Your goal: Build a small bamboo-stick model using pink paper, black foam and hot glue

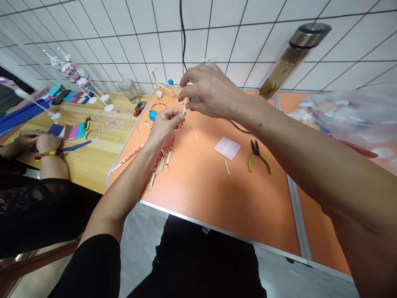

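The left hand (168,124) pinches 1 thin stick (183,112) between thumb and fingertips, over the far left part of the orange tabletop (204,190). The right hand (189,94) hangs just above it, its fingers curved and spread — I cannot tell whether its thumb touches the stick's upper end.

Below the left hand lies a bundle of red-and-white wrapped sticks (169,158), overlapping too much to count; 1 more wrapped stick (126,160) lies to its left. To the right are 1 pale paper square (228,147), 1 short loose stick (227,167) just nearer, and 1 pair of yellow-handled pliers (257,155). On the far left are 1 blue lump (152,115), 1 white ball (159,94) and 1 blue ball (170,82) beside thin pale stick pieces.

Far right, 1 tall bottle (283,66) leans in view, with a clear plastic bag (347,111) near it. The right forearm crosses over that side, covering part of the tabletop — and the right hand hides some of the things behind it. At left, 2 hands of another person (49,142) rest by striped coloured material (74,130); 1 glass jar (130,91) stands farther off.
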`<state>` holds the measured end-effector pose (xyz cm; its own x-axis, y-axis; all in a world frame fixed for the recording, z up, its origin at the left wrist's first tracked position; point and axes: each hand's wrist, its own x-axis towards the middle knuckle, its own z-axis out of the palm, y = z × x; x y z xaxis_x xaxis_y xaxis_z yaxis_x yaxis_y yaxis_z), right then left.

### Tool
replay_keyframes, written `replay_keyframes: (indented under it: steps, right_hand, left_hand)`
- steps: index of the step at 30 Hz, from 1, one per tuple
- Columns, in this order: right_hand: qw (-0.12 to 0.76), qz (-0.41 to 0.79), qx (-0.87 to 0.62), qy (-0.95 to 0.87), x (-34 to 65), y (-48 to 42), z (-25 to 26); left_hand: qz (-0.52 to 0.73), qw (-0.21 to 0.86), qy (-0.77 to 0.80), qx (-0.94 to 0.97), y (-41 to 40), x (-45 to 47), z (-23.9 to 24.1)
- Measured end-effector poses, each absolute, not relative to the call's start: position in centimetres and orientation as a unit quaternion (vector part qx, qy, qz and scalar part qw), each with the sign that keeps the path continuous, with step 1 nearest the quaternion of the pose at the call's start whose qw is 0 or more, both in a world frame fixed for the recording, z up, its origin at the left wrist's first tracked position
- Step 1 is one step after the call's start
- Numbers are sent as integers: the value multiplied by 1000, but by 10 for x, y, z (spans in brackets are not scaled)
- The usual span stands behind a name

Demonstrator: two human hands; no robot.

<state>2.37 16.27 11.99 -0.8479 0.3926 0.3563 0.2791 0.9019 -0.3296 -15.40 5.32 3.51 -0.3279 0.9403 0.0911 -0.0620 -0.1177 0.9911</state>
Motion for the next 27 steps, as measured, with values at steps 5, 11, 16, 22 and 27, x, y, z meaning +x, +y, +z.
replay_keyframes:
  steps: [5,11,16,22,27]
  right_hand:
    - [242,315,-211,-893,3,179,114]
    - [260,494,-233,-796,-19,164,100]
    - [251,473,-236,-811,-42,169,100]
    - [321,318,-292,-843,-96,207,129]
    - [321,210,-325,-864,-143,236,132]
  left_hand:
    - [637,403,520,401,55,-168,29]
    - [668,392,499,390,58,-179,26]
    - [697,333,528,352,62,-189,20]
    - [706,282,575,302,60,-196,15]
    - [694,304,576,308,57,-193,15]
